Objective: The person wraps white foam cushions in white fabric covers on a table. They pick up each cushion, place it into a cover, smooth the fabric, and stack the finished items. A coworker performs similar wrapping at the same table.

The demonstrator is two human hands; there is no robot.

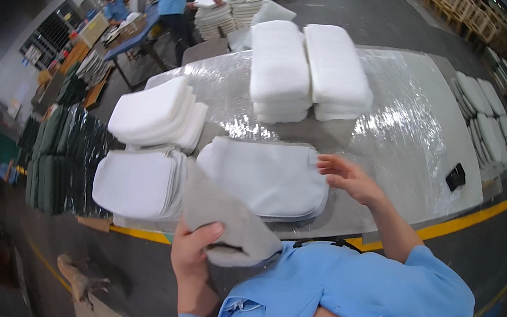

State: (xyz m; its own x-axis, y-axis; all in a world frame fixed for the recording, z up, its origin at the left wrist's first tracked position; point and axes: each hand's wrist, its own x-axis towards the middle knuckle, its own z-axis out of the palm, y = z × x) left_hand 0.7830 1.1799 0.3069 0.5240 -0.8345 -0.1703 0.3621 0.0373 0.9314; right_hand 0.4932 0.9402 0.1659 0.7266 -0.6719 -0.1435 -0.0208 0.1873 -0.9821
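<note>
My left hand (192, 250) is closed on the edge of a grey fabric cushion cover (220, 218), thumb on top. The cover is bent and tilted up, with a dark slit near its lower edge. Just beyond it, a pale blue-white cushion cover (265, 173) lies flat on the table. My right hand (352, 178) is beside that cover's right edge, fingers apart and holding nothing; whether the fingertips touch it I cannot tell. A stack of similar pale covers (134, 183) sits at the left.
White padding stacks (278, 57) (336, 62) stand at the table's back, another pad stack (150, 111) at left. Plastic film covers the table (409, 156); a small black object (456, 177) lies right. A dog (79, 280) is on the floor. A co-worker (176, 0) handles stacked cushions behind.
</note>
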